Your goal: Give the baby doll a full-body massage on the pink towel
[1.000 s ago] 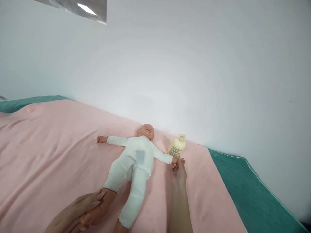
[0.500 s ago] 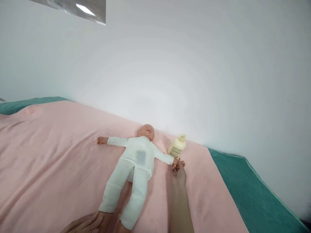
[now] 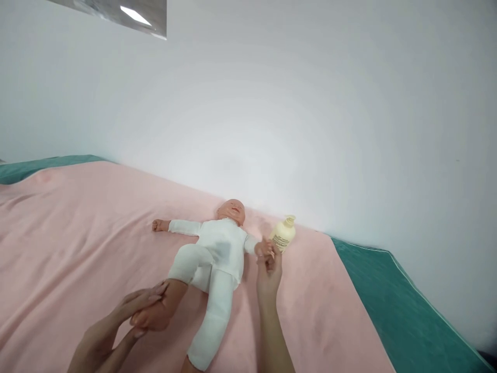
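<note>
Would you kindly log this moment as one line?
doll: on its back on pink cloth | left hand: holds doll's foot | right hand: holds doll's hand | bottle: near right hand

The doll's suit and the sheet are matt cloth, the bottle probably smooth plastic.

Doll is in plain white clothes w/ a grey patch in front; head & foot pinkish-brown. Bottle, pump incl., pale yellow w/ dk print. Blanket plain pink; cover dk green. Wall pale grey; panel silvery w/ white glare.
</note>
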